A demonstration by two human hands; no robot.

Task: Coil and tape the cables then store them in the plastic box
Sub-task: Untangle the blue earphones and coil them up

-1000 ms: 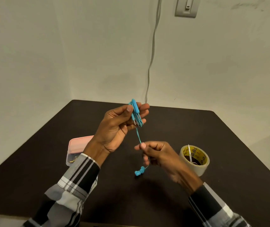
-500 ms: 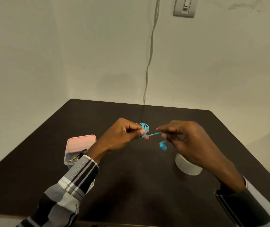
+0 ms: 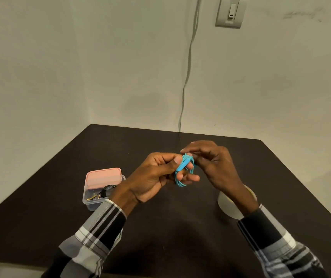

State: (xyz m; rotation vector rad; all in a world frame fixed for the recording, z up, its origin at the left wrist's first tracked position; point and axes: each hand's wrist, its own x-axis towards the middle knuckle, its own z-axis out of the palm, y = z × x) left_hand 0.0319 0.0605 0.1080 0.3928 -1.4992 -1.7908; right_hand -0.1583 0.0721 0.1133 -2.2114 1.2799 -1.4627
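Observation:
A thin blue earphone cable (image 3: pixel 181 172) is wound in loops around the fingers of my left hand (image 3: pixel 156 175), whose thumb presses the coil. My right hand (image 3: pixel 210 163) pinches the top of the coil at its free end, right against the left fingers. Both hands hover above the dark table (image 3: pixel 160 227). The clear plastic box (image 3: pixel 94 199) stands at the left with its pink lid (image 3: pixel 103 177) shifted back, showing small items inside. The tape roll (image 3: pixel 226 205) lies on the table under my right wrist, mostly hidden.
A grey wire (image 3: pixel 187 73) hangs down the back wall to the table's far edge, beside a wall switch (image 3: pixel 229 13). The table sits in a corner, with walls at the left and back.
The loose cable tail and earbuds have been wound onto my left fingers. My right hand came in from the right to the coil. The camera tilted, and the hands dropped lower toward the table.

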